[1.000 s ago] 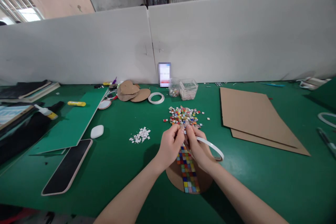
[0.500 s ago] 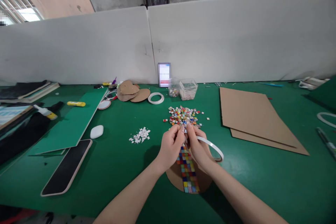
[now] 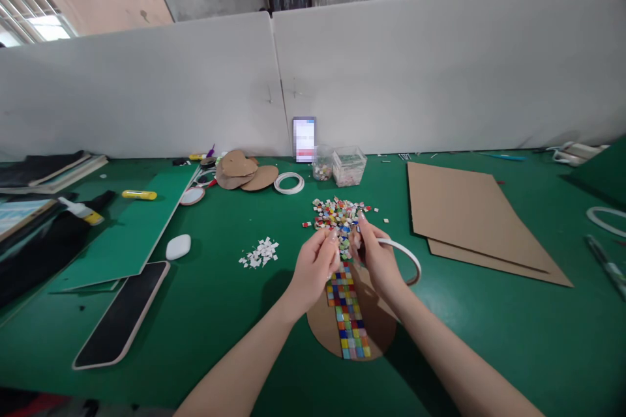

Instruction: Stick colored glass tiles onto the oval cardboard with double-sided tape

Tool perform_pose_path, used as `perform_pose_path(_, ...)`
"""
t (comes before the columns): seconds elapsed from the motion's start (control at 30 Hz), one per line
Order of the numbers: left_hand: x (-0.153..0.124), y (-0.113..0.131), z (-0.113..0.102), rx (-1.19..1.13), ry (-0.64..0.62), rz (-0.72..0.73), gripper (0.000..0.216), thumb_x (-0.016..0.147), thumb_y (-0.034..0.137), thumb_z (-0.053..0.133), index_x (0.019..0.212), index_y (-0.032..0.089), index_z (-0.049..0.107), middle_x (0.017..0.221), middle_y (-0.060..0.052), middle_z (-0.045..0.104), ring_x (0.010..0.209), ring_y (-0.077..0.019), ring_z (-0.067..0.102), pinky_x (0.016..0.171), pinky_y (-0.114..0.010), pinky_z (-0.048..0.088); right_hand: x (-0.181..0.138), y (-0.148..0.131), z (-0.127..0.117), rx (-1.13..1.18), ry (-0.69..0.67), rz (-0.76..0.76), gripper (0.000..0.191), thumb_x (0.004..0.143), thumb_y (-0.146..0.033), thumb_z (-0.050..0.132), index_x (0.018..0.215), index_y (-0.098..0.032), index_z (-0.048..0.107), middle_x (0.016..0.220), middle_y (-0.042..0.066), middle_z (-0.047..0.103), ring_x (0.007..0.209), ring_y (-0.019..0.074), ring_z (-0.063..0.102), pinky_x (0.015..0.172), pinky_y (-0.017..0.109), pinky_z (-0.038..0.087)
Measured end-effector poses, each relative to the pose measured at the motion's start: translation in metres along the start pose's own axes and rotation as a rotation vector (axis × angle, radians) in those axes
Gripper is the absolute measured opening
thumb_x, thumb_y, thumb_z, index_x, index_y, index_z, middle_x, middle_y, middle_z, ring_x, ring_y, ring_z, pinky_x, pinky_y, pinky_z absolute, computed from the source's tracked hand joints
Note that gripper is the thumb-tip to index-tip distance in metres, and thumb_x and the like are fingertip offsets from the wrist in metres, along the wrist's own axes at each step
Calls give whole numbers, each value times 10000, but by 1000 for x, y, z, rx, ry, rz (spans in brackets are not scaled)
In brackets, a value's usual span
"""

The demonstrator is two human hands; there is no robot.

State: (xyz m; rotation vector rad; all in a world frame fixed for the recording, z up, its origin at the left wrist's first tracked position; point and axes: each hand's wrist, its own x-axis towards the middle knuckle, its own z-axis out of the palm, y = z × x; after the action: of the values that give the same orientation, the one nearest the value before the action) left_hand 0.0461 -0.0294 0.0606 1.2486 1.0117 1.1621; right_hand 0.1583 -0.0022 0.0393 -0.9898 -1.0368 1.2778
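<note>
Both hands meet above a brown cardboard disc (image 3: 323, 329) that carries a strip of small coloured mosaic tiles (image 3: 348, 313). My right hand (image 3: 379, 260) grips a white roll of thin tape (image 3: 409, 257) and its fingers pinch near the tape's free end. My left hand (image 3: 317, 260) is closed in a pinch beside it, on something too small to name. Just beyond the fingertips lies a loose heap of coloured tiles (image 3: 340, 214) on the green table (image 3: 235, 313).
A small pile of white paper scraps (image 3: 259, 253), a white pebble-like case (image 3: 178, 247) and a dark phone (image 3: 122, 313) lie to the left. Cardboard sheets (image 3: 469, 215) lie to the right. Two clear tubs (image 3: 349, 166), another tape roll (image 3: 288, 182) and cardboard shapes sit at the back.
Both hands have lifted slightly away from the tile strip and parted a little. The right hand has raised the tape roll and moved it up and right.
</note>
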Motion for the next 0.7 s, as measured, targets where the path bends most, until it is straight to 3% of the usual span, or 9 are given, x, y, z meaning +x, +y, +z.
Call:
perform_pose_path(0.13,3,0,-1,-51,-8,-32,325,880,415,359,645,193,388,453,89,248,373,-56,245,403,-210,214,6,-2,-11,-208,4,-62,431,826,-512,440,528,-201,448,450,-47,429,380,92,384,397,220,321)
perform_pose_path(0.3,7,-9,-2,-70,25,-78,364,865,490,345,693,184,441,492,88,209,384,-52,204,390,-207,183,16,14,-24,-520,49,-130,327,824,-467,465,647,-202,543,432,-53,452,358,115,438,387,229,336)
perform_pose_path(0.47,9,-16,-4,-5,1,-151,364,829,529,396,687,194,387,499,97,221,377,-44,206,376,-190,178,25,27,-32,-587,41,-201,256,763,-421,557,888,-199,581,731,14,607,424,115,485,399,233,351)
perform_pose_path(0.6,10,-18,-5,27,19,-245,382,802,563,418,693,213,310,503,107,236,358,-38,199,360,-186,162,18,16,-26,-522,2,-221,276,827,-438,463,686,-208,518,549,-27,501,425,116,455,415,230,355)
perform_pose_path(0.7,11,-23,-7,44,37,-264,381,800,581,404,728,221,302,506,113,233,357,-37,177,364,-185,158,8,6,-14,-340,-123,-86,444,853,-501,377,518,-211,416,420,-54,375,374,99,370,381,223,301)
